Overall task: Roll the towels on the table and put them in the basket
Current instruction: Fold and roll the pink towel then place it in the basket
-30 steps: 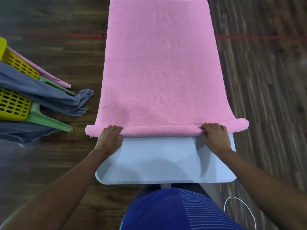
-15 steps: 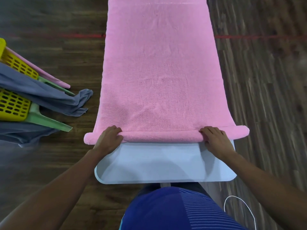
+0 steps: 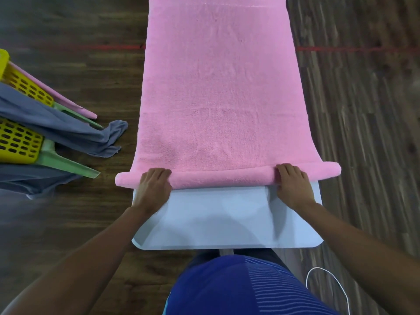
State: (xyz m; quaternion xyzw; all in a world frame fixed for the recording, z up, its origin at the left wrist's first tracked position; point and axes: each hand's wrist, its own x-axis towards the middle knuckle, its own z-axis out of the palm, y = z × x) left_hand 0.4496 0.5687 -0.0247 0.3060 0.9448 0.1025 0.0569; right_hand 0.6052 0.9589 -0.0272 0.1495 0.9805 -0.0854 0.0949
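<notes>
pink towel [image 3: 218, 98] | near edge rolled on table [image 3: 227, 219] | left hand [image 3: 153, 189] grips rolled edge | right hand [image 3: 293, 187] grips rolled edge

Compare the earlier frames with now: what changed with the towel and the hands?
Little. The rolled near edge of the pink towel looks slightly thicker; it slid a bit toward the person, then back away. The left hand and right hand still grip the roll near its ends; nothing was let go. The table, yellow basket and grey cloth stayed put.
</notes>
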